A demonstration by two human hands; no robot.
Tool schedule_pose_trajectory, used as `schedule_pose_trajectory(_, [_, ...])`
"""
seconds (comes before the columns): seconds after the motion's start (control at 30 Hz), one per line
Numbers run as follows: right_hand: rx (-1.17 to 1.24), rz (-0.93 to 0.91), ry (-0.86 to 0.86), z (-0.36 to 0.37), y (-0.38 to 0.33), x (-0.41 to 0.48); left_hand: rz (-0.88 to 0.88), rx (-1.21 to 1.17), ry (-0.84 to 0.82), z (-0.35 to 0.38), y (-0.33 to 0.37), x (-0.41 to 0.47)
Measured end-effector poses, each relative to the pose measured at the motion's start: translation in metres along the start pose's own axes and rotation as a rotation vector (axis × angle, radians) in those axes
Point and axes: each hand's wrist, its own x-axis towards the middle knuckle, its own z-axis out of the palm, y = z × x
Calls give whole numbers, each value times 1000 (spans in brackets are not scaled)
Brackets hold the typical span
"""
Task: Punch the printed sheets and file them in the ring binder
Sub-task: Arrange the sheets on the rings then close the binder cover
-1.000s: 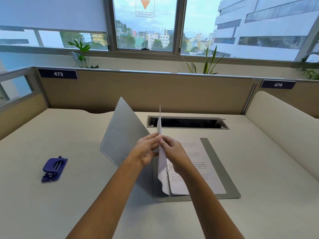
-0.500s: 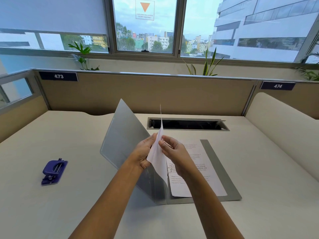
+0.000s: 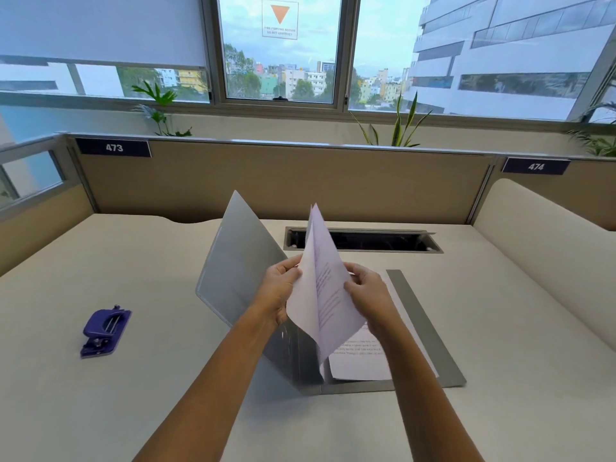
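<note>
- Both hands are clamped on the same sheets: my left hand (image 3: 278,295) pinches their left edge, and my right hand (image 3: 370,295) holds the right side, thumb on the printed face.
- My counter (image 3: 133,261) carries everything, with the binder in the middle, straight ahead of me.
- My ring binder (image 3: 240,271) lies open, its left cover propped at a slant behind my left hand and its right board flat.
- My held sheets (image 3: 320,295) hang above the binder's spine. A second ago they stood edge-on to me; now they have swung and fanned toward the right, print showing. I judge they are heading down onto the rings, though I can't see rings or punched holes.
- One printed sheet (image 3: 360,361) already lies flat on the right board.
- My hole punch (image 3: 105,330) sits well apart on my left, untouched.
</note>
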Motion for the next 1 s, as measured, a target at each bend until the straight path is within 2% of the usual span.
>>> schedule_pose_trajectory(0.23, [20,139,192,-69,54,8,25,41,93,-10,3,1])
schedule_pose_trajectory(0.5, [-17,267,303,-89,120,11,46,89,158,-14,4,3])
schedule_pose_trajectory(0.8, [-313,270,348,-72,134,8,41,79,152,-6,6,-4])
schedule_pose_trajectory(0.9, [-214,164,253,-60,99,5,31,56,125,2,6,-7])
schedule_pose_trajectory(1.0, [103,68,-37,-39,44,-6,30,56,81,12,6,-11])
